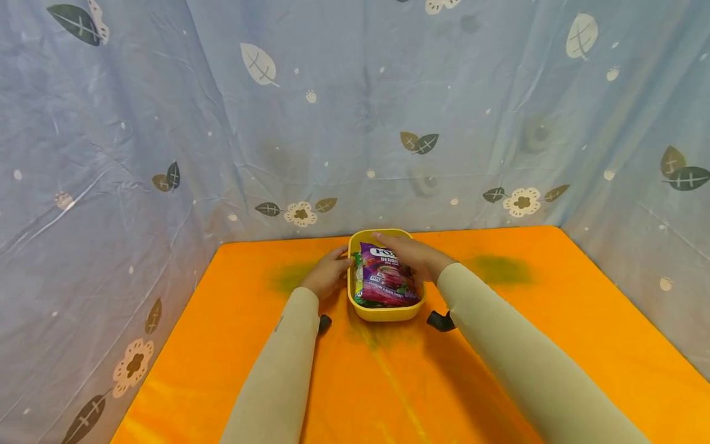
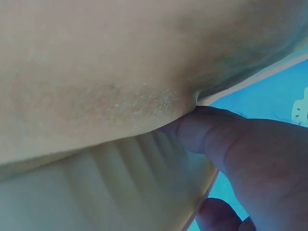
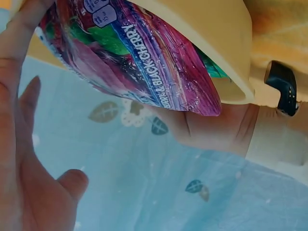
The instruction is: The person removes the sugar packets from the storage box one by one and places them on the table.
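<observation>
A yellow plastic basket (image 1: 386,316) stands on the table, holding a purple bag of Fox's berry candy (image 1: 388,277) with green packaging (image 1: 357,262) showing at its edges. My left hand (image 1: 326,275) grips the basket's left side; in the left wrist view its thumb (image 2: 260,154) lies against the ribbed wall (image 2: 120,187). Over the right rim reaches my right hand (image 1: 416,254), its fingers extended across the top of the candy bag. Seen from the right wrist, that hand (image 3: 38,159) is spread beside the bag (image 3: 139,62), thumb apart and not curled round it.
An orange cloth (image 1: 377,382) covers the table, with greenish patches on both sides. Blue curtains (image 1: 344,123) printed with leaves and flowers stand behind and at both sides. Black wrist devices (image 1: 440,320) show beneath the light sleeves.
</observation>
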The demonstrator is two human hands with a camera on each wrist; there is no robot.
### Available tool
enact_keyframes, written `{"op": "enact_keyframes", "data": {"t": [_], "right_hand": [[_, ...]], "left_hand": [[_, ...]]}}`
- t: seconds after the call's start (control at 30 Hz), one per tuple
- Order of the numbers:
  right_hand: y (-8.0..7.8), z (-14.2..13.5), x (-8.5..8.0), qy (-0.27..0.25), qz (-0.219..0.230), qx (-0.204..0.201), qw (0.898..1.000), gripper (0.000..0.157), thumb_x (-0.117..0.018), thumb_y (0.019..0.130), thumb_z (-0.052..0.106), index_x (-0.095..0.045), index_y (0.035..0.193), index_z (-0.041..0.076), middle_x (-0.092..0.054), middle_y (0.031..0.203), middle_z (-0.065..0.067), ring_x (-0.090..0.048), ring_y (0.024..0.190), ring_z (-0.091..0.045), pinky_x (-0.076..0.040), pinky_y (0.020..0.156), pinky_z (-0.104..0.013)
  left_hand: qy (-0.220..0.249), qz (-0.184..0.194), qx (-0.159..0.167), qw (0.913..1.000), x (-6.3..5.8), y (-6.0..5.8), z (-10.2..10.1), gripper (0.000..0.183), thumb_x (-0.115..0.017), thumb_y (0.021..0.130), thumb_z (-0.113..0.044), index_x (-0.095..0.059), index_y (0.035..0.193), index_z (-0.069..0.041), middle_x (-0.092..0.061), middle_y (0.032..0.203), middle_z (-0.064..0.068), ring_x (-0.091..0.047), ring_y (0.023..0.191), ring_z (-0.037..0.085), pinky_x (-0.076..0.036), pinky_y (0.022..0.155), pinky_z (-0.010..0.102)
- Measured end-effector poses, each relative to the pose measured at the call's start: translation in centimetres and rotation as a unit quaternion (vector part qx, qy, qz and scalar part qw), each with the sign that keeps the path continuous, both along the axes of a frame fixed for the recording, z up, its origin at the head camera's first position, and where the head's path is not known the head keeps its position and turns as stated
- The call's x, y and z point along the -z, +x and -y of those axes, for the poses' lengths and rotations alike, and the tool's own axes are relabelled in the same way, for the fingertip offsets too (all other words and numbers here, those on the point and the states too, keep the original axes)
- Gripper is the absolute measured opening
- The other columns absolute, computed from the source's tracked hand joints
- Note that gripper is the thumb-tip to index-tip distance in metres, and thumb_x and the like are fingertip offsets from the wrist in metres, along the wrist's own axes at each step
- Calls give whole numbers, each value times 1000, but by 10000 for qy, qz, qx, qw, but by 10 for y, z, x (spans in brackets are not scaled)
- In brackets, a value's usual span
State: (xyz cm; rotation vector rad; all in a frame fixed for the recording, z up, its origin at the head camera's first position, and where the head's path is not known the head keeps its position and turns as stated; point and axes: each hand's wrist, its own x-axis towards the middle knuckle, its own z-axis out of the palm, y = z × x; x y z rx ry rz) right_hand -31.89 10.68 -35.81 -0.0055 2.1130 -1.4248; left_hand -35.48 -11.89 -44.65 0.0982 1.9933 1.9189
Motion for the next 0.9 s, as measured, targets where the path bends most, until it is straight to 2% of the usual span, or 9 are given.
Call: {"op": "enact_keyframes", "data": {"t": [0.1, 0.23, 0.5, 0.6, 0.77, 0.83, 0.9], "right_hand": [[-1, 1, 0, 36, -39, 108, 9999, 92, -45, 80, 78, -27, 148, 18, -36, 138, -14, -35, 128, -43, -31, 92, -71], [-1, 1, 1, 125, -149, 308, 9993, 86, -43, 85, 74, -31, 147, 15, -38, 137, -14, -41, 123, -38, -36, 97, -61], [0, 1, 8, 175, -180, 746, 9969, 84, -45, 86, 72, -33, 145, 13, -41, 130, -15, -48, 114, -33, -51, 85, -47], [0, 0, 10, 266, -186, 781, 9964, 82, -48, 86, 70, -38, 141, 11, -45, 122, -15, -52, 101, -30, -53, 81, -40], [-2, -4, 13, 222, -280, 673, 9971, 71, -53, 86, 66, -50, 128, 8, -47, 93, -14, -46, 73, -26, -47, 70, -32], [-2, -5, 15, 77, -321, 658, 9973, 70, -55, 87, 63, -49, 130, 8, -43, 88, -13, -44, 72, -25, -44, 69, -32], [-2, -6, 17, -44, -364, 606, 9975, 73, -58, 87, 60, -45, 137, 9, -44, 92, -14, -44, 76, -26, -42, 70, -33]], "left_hand": [[-53, -52, -1, 10000, -2, 1, 0, 53, -50, 100, -21, -32, 150, -21, -48, 136, 8, -56, 114, 27, -48, 90, 45], [-134, -98, 24, 9999, -2, 0, 1, 53, -50, 100, -21, -33, 150, -22, -48, 136, 7, -56, 114, 27, -48, 89, 44], [-157, -40, 15, 9999, 0, 0, 1, 53, -50, 100, -22, -33, 150, -23, -48, 136, 7, -55, 115, 27, -48, 90, 44], [-211, -34, 19, 9998, -1, 0, 0, 53, -51, 100, -23, -33, 150, -24, -49, 136, 7, -57, 113, 26, -48, 90, 44], [-201, -94, 8, 9998, 0, 0, 1, 53, -54, 99, -27, -37, 148, -25, -52, 132, 5, -59, 110, 25, -49, 89, 42], [-190, -145, 54, 9997, 1, 0, 1, 52, -54, 98, -26, -38, 147, -25, -55, 129, 6, -60, 107, 25, -50, 88, 42], [-251, -223, 105, 9994, 2, 0, 1, 51, -53, 97, -26, -39, 147, -26, -57, 126, 5, -61, 105, 25, -50, 87, 41]]}}
